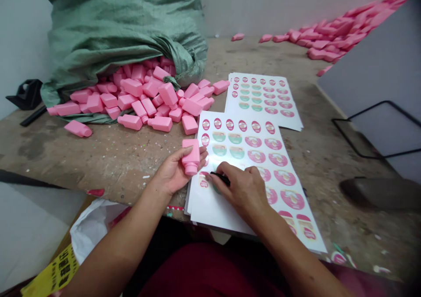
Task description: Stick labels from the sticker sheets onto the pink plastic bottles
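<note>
A small pink plastic bottle (190, 153) rests in my left hand (173, 170), the thumb over its side and its capped neck pointing toward me. My right hand (246, 187) grips a slim black tool (221, 178), whose exact kind I cannot tell, low over the top sticker sheet (243, 211). By the right fingertips is a pink and cream label (204, 181); whether it is lifted off the sheet I cannot tell. Rows of round, oval and green or pink stickers cover the sheet, with gaps at its left side.
A green woven sack (128, 21) spills pink bottles (144, 97) across the table at the left. Another sheet stack (263, 96) lies behind. More bottles (345, 32) are heaped back right, beside a grey panel (375, 82) and black wire frame (378, 156). A tape dispenser (26, 94) stands far left.
</note>
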A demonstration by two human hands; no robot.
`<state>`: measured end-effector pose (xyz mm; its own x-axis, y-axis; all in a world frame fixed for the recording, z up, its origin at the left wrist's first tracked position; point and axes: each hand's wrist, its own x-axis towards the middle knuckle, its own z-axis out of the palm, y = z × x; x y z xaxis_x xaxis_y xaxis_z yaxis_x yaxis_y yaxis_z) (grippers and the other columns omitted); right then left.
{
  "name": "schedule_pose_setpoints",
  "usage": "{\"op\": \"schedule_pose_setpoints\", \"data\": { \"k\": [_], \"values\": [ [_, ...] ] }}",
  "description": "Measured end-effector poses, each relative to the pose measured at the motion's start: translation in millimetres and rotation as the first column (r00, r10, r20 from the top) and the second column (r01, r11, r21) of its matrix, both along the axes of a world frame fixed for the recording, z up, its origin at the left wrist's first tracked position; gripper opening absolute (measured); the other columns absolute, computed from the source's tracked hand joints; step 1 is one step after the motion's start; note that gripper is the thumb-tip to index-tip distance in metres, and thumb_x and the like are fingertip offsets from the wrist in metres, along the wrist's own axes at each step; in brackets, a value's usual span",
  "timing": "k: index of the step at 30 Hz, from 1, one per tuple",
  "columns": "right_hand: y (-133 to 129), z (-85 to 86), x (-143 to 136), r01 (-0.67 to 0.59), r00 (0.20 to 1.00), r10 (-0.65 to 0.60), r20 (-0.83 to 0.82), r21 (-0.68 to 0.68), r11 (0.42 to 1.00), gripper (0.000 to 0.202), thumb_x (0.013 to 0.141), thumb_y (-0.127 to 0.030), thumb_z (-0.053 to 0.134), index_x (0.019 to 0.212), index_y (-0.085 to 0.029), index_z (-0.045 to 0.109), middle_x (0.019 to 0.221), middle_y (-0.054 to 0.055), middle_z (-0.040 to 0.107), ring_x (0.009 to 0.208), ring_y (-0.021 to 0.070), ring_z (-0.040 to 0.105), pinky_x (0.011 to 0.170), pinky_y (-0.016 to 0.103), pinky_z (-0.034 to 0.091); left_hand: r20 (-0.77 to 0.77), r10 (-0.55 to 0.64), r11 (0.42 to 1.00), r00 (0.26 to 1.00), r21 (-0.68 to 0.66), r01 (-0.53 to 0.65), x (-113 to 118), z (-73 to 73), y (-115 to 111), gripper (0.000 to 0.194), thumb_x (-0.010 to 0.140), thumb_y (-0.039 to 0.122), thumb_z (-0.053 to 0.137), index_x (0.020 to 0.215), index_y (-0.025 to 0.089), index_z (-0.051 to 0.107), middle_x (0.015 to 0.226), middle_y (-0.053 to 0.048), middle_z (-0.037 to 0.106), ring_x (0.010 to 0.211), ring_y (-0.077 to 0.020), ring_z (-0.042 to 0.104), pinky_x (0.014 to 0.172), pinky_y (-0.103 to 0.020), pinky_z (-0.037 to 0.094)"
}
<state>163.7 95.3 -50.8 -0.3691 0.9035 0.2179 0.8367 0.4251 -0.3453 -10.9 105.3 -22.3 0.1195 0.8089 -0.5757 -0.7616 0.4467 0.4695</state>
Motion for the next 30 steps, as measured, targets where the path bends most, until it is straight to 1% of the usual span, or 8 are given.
{"op": "schedule_pose_setpoints", "data": {
  "k": [4,7,9,11,14,21,25,30],
  "values": [
    [2.7,9.1,-0.2,0.019,0.971,-0.074,-0.226,-0.235,0.972,0.035,0.085,-0.05,0.058,0.065,-0.022,0.054,0.053,-0.003,0.052,0.05,0.0124,0.04,0.059,0.03,0.026,0.001,-0.015,1.0,1.0,-0.007,0.015,-0.2,-2.0,2.7,0.022,0.09,0.011,0.051,0.108,0.007,0.063,0.095,-0.013,0.074,0.097,-0.0211,0.072,0.094,-0.034,0.056],
    [3.9,21.4,5.3,-0.062,0.818,-0.249,-0.519,-0.509,0.859,0.038,0.078,-0.054,0.064,0.063,-0.023,0.05,0.052,-0.006,0.042,0.05,0.0112,0.036,0.051,0.027,0.026,-0.036,-0.031,0.999,0.999,0.005,0.032,0.6,-4.4,3.0,0.02,0.089,0.011,0.053,0.104,0.007,0.065,0.092,-0.013,0.074,0.091,-0.0191,0.071,0.087,-0.03,0.056],
    [3.4,29.4,8.8,-0.117,0.702,-0.346,-0.623,-0.58,0.806,0.038,0.075,-0.054,0.068,0.064,-0.022,0.05,0.054,-0.007,0.04,0.049,0.0098,0.033,0.049,0.025,0.025,-0.088,-0.029,0.997,0.996,0.062,0.035,2.4,-3.5,-0.3,0.022,0.086,0.01,0.058,0.106,0.008,0.066,0.094,-0.012,0.073,0.089,-0.0184,0.071,0.085,-0.029,0.055],
    [1.8,36.2,10.5,-0.138,0.648,-0.38,-0.661,-0.592,0.794,0.038,0.074,-0.053,0.071,0.066,-0.021,0.053,0.056,-0.006,0.043,0.051,0.0093,0.034,0.048,0.024,0.025,-0.15,-0.015,0.99,0.989,0.134,0.035,5.6,0.2,-7.5,0.03,0.081,0.009,0.065,0.111,0.011,0.065,0.098,-0.01,0.073,0.09,-0.0186,0.07,0.085,-0.03,0.054],
    [-1.0,43.1,10.4,-0.176,0.645,-0.347,-0.681,-0.574,0.8,0.036,0.075,-0.053,0.072,0.068,-0.02,0.058,0.058,-0.004,0.047,0.053,0.0099,0.037,0.049,0.024,0.028,-0.169,-0.048,0.979,0.984,0.187,0.08,12.4,7.6,-22.3,0.04,0.08,0.018,0.071,0.119,0.017,0.061,0.102,-0.009,0.073,0.092,-0.0205,0.069,0.086,-0.034,0.053],
    [-4.1,45.0,11.2,-0.234,0.66,-0.277,-0.699,-0.541,0.807,0.036,0.076,-0.054,0.07,0.066,-0.021,0.06,0.056,-0.004,0.049,0.05,0.0097,0.037,0.048,0.025,0.033,-0.151,-0.084,0.985,0.985,0.138,0.105,26.1,9.5,-43.6,0.049,0.09,0.05,0.062,0.127,0.017,0.06,0.103,-0.01,0.07,0.088,-0.0203,0.067,0.073,-0.03,0.054],
    [-3.7,42.0,12.2,-0.238,0.639,-0.285,-0.715,-0.536,0.81,0.037,0.077,-0.055,0.07,0.066,-0.021,0.059,0.056,-0.003,0.052,0.049,0.0094,0.039,0.046,0.024,0.034,-0.183,-0.105,0.984,0.978,0.125,0.129,29.3,9.2,-46.1,0.048,0.09,0.052,0.062,0.125,0.019,0.062,0.105,-0.009,0.066,0.077,-0.0167,0.064,0.058,-0.028,0.054],
    [-3.7,43.9,12.0,-0.236,0.644,-0.296,-0.706,-0.551,0.8,0.034,0.077,-0.052,0.069,0.066,-0.021,0.058,0.056,-0.004,0.051,0.05,0.0094,0.039,0.047,0.024,0.034,-0.168,-0.104,0.981,0.98,0.144,0.128,32.2,10.6,-47.8,0.045,0.093,0.047,0.058,0.129,0.019,0.058,0.104,-0.009,0.065,0.077,-0.0161,0.064,0.06,-0.028,0.055]
  ]
}}
